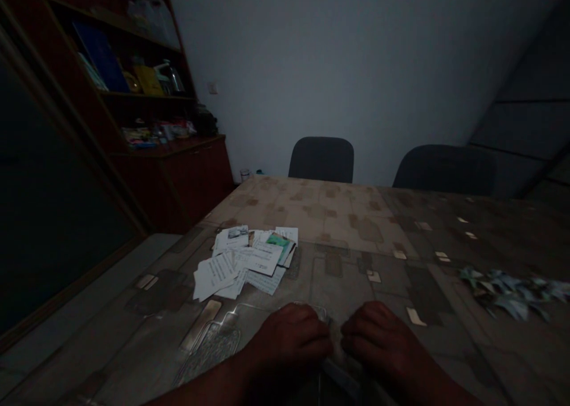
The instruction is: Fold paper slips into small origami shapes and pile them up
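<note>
My left hand (pixel 294 338) is over the near edge of the table, with its fingers curled and pressed together. A short gap away, my right hand (pixel 380 341) faces it with its fingers bent in the same way. Between and below them shows a dim, pale strip (pixel 341 379), perhaps paper; the dark hides what the fingertips hold. Beyond my left hand lies a loose pile of printed paper pieces (pixel 253 260), one of them green. Off to the right sits a cluster of folded paper pieces (pixel 514 290) with pointed shapes.
A patterned cover lies over the table (pixel 320 216). Two dark chairs, one in the middle (pixel 321 159) and one at right (pixel 445 168), stand at its far side by the wall. On the left is a wooden cabinet (pixel 191 174) with filled shelves. The room is dim.
</note>
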A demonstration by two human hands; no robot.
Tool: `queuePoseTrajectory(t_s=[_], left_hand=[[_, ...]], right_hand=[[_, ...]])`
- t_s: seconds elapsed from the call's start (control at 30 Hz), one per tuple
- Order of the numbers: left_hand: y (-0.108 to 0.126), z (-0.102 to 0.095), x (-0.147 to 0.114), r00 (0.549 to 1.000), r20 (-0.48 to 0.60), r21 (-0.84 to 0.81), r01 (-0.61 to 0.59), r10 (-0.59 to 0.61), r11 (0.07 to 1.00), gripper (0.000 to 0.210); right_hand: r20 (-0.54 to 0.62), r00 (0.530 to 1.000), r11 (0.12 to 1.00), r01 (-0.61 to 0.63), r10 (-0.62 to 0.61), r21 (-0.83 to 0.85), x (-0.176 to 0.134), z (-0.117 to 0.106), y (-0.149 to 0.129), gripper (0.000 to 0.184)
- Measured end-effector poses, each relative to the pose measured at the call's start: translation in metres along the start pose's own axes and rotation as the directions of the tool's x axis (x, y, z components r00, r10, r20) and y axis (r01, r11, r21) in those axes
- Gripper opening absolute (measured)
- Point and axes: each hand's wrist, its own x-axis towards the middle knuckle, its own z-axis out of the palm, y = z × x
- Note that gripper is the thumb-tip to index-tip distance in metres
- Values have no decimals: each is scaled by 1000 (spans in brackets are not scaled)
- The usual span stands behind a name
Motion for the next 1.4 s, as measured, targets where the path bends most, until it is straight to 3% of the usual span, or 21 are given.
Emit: queuePoseTrajectory(t_s=[0.1, 0.2, 0.3, 0.37, 0.53, 0.73, 0.83, 0.93, 1.07, 1.23, 1.4], left_hand=[[4, 7, 0, 998, -50, -34, 28, -30, 999, 29], [12, 10, 1, 990, -137, 35, 41, -35, 999, 40], [21, 9, 1, 995, -85, 77, 57, -50, 995, 38], [27, 8, -1, 999, -29, 62, 46, -45, 997, 36], [32, 8, -4, 998, 59, 15, 10, -10, 1000, 27], [30, 1, 1, 971, 166, -77, 188, -173, 979, 13], [29, -1, 2, 954, 189, -135, 260, -232, 956, 13], [28, -1, 2, 946, 173, -171, 302, -273, 938, 12], [28, 0, 2, 922, 138, -231, 386, -362, 893, 14], [29, -2, 7, 876, 168, -273, 482, -452, 833, 19], [29, -4, 13, 867, 122, -262, 498, -484, 827, 20]], right_hand=[[29, 999, 999, -34, 34, 20, 0, -2, 1, 40], [120, 991, 996, -70, 62, 61, 2, -6, -3, 29], [212, 971, 992, -121, 111, 36, 2, -10, -10, 12], [224, 968, 993, -120, 116, 3, -1, -10, -13, 13], [158, 979, 991, -133, 131, -1, -20, -5, -14, 34], [176, 932, 938, -335, 316, 93, -38, 1, -18, 17], [137, 933, 934, -345, 332, 91, -40, 1, -16, 9], [98, 963, 961, -259, 250, 95, -37, -4, -14, 11], [179, 924, 926, -360, 337, 114, -31, -12, -16, 12], [228, 851, 852, -508, 474, 128, -27, -9, -18, 15], [168, 858, 866, -498, 485, 43, -34, 3, -11, 21]])
